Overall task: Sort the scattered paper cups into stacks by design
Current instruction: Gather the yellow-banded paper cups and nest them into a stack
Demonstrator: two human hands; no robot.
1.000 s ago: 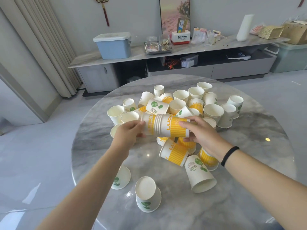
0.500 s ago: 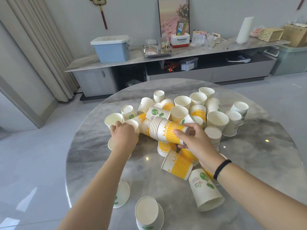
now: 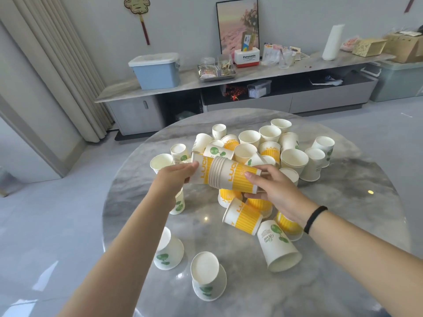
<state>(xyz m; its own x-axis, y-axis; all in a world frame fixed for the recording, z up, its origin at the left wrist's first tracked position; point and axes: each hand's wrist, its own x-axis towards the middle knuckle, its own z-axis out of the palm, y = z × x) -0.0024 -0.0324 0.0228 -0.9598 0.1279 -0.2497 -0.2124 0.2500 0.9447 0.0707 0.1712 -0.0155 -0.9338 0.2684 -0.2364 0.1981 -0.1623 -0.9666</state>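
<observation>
A nested stack of yellow-striped cups [image 3: 231,178] is held sideways in the air over the middle of the round marble worktop [image 3: 343,202], at the centre of the frame. The right hand [image 3: 274,191] closes its grip around the base end of that stack, fingers over the top and thumb beneath. The left hand [image 3: 174,177] grips a single yellow cup [image 3: 201,171] and holds it at the open, rimmed end of the stack, partly inside it, so this reads as one more cup being nested.

Judged from the layout, the sorting is in an early stage. The yellow stack shows several rims, yet loose yellow cups lie right below it: one on its side [image 3: 243,217], others partly hidden under the right wrist. More yellow ones sit in the crowded pile of cups [image 3: 263,145] above centre, mixed with cups bearing a green tree print and some whose design cannot be read from this angle.

No stack of the green design is visible. Green-print cups are scattered singly: one tipped over at lower right [image 3: 277,245], two upside down in the lower middle [image 3: 207,275] [image 3: 168,250], and one partly behind the left forearm [image 3: 178,202]. Most of the work appears to remain.
</observation>
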